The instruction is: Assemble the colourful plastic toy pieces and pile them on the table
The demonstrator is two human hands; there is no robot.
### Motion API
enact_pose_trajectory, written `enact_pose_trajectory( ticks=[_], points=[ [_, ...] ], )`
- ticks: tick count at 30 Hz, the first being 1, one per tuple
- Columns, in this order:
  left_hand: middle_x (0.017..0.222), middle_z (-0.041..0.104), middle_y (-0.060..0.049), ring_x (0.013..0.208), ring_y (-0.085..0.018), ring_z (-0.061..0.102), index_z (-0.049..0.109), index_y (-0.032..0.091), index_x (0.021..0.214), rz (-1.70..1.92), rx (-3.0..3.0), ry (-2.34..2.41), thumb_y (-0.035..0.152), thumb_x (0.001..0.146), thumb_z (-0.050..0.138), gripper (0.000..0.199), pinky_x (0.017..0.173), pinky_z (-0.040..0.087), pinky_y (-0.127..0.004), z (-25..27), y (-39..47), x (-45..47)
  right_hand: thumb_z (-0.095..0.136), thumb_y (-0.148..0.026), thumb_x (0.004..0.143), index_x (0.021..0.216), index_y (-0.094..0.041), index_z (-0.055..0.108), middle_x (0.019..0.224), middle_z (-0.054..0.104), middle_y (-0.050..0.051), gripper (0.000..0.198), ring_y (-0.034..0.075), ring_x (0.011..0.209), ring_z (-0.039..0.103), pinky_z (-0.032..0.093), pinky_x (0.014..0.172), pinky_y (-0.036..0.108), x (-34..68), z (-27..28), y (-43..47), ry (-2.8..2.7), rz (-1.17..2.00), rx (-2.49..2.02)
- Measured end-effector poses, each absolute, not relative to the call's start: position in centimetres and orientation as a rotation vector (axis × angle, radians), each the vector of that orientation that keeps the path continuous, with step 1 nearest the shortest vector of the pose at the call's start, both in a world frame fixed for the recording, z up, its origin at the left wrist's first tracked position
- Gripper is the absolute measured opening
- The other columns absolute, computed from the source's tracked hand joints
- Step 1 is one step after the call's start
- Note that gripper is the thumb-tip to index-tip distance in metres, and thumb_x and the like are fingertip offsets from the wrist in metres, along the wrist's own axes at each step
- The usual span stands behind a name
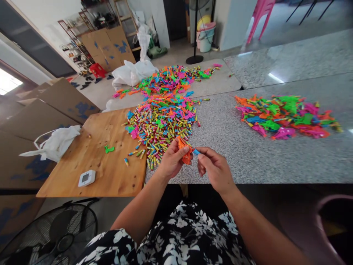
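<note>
My left hand (171, 162) is closed around an orange plastic toy pistol (185, 150), held just above the front of the granite table. Pinched between the thumb and fingers of my right hand (216, 167) is a small tube with a blue end (196, 152). The tube's tip is close to the pistol's right side; whether they touch I cannot tell. Right behind my hands spreads a heap of small yellow-labelled tubes (168, 129), with pistols in several colours mixed in. Beyond it lies a second heap of bright toy pistols (165, 81).
A separate pile of coloured pistols (289, 116) lies on the granite table (220, 117) to the right. The wooden board (116, 173) at left bears a green pistol (109, 149), a white digital timer (86, 178) and a white bag (59, 143). A black fan (64, 239) stands below.
</note>
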State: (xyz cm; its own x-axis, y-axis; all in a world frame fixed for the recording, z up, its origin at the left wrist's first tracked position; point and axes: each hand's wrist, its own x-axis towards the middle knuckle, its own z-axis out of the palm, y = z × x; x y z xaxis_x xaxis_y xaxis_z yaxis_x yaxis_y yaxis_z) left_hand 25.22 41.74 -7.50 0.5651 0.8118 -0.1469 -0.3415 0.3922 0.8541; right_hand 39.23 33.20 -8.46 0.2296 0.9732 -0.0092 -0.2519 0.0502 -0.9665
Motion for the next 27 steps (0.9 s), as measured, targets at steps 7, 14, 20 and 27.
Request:
enact_pose_trajectory(
  ticks=[7,14,20,27],
  points=[
    [0.083,0.068,0.003,0.06,-0.012,0.068,0.044,0.022,0.109,0.785,1.093,0.664,0.047,0.086,0.079,0.049,0.052,0.056,-0.022,-7.9,41.2,25.4,0.067,-0.043,0.093,0.107,-0.021,0.069,0.058,0.048,-0.007,0.026,0.011,0.046,0.046,0.045,0.044,0.025,39.6,-9.9,33.6,-0.746,1.236,-1.042],
    [0.08,0.07,0.001,0.057,-0.012,0.068,0.043,0.02,0.109,0.725,1.204,0.758,0.049,0.088,0.076,0.049,0.05,0.053,-0.02,-7.2,41.1,25.3,0.066,-0.042,0.092,0.104,-0.022,0.07,0.056,0.044,-0.009,0.024,0.01,0.045,0.044,0.045,0.043,0.024,40.1,-11.0,33.4,-0.767,1.282,-1.028],
    [0.075,0.068,0.003,0.052,-0.011,0.064,0.042,0.021,0.108,0.74,1.252,0.827,0.048,0.087,0.077,0.049,0.048,0.05,-0.021,-7.0,40.4,25.5,0.066,-0.042,0.096,0.113,-0.022,0.072,0.066,0.061,-0.003,0.027,0.012,0.05,0.056,0.049,0.05,0.027,41.1,-11.2,32.6,-1.018,1.062,-1.235],
    [0.075,0.065,0.004,0.052,-0.009,0.062,0.042,0.022,0.112,0.882,1.248,0.876,0.047,0.09,0.075,0.047,0.05,0.05,-0.02,-7.9,39.1,26.0,0.06,-0.042,0.1,0.12,-0.023,0.072,0.075,0.069,0.001,0.03,0.016,0.057,0.064,0.053,0.058,0.03,40.3,-11.2,31.5,-1.163,0.834,-1.387]
  ],
)
